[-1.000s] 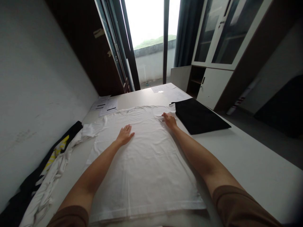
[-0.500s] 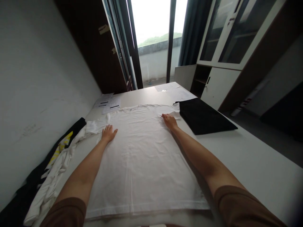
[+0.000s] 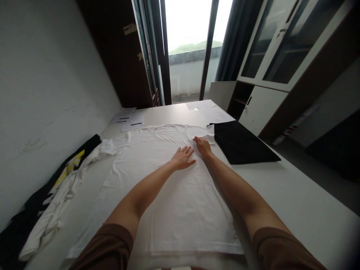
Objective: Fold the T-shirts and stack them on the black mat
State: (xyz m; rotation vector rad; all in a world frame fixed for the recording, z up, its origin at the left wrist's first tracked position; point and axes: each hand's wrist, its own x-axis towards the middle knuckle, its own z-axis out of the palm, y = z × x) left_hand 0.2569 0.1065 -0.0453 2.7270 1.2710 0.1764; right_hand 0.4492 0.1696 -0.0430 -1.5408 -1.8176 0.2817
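A white T-shirt lies spread on the white table, its collar at the far end and its hem towards me. My left hand rests flat on the right half of the shirt, fingers spread. Just beyond it, my right hand is at the shirt's right side below the sleeve, fingers pressed together on the fabric. Small wrinkles run across the cloth near both hands. Part of the shirt's right edge is hidden under my right forearm.
Right of the shirt lies a folded black cloth. Along the wall at left are crumpled white and black-and-yellow garments. Printed papers lie at the far left corner. Beyond the table stands a white cabinet.
My left hand has moved right across the shirt, from its left side to near my right hand. The shirt's left side has spread further left. My right hand stays at the right side.
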